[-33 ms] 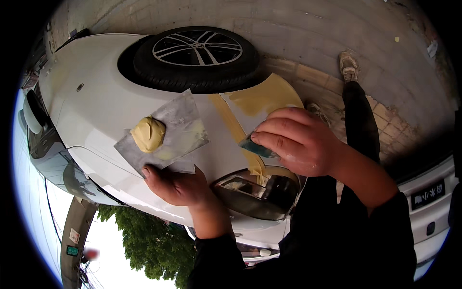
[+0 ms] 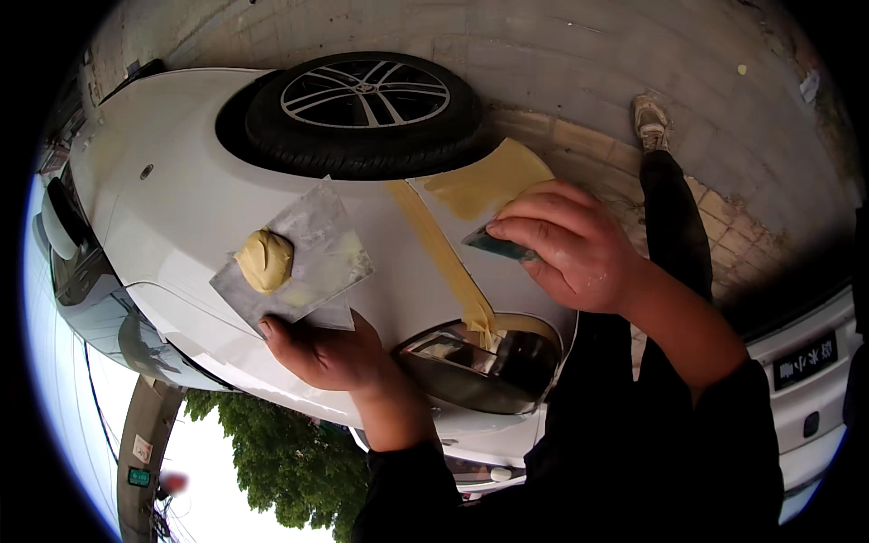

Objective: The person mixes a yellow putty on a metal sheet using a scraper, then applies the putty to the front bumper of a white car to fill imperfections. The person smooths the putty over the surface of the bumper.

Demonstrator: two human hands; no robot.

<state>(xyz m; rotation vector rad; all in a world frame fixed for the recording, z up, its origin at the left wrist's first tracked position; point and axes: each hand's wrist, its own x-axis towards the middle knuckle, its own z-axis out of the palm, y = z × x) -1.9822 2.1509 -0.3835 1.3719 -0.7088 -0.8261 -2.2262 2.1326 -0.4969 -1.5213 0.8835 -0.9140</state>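
My left hand (image 2: 330, 353) is closed on the lower corner of a grey, smeared mixing board (image 2: 330, 240), thumb on top. A lump of pale yellow putty (image 2: 265, 261) sits on the board. In my right hand (image 2: 579, 249) a dark green spreader (image 2: 498, 242) is pinched, its blade pointing left over the white car bumper (image 2: 457, 217); I cannot tell whether it touches. Above it, yellow putty (image 2: 484, 181) coats the bumper by the wheel. A strip of yellow masking tape (image 2: 444, 253) runs along the panel seam down to the headlight (image 2: 480, 362).
The front wheel (image 2: 362, 109) stands beyond the coated bumper. The car's white fender (image 2: 190, 199) stretches left toward a side mirror (image 2: 59, 217). My shoe (image 2: 652, 122) rests on the paving (image 2: 579, 54). Another white vehicle (image 2: 810, 398) is at the lower right.
My right hand and the spreader have shifted slightly right and up, off the tape's edge. The board in my left hand has moved a little left. The whole view has drifted slightly.
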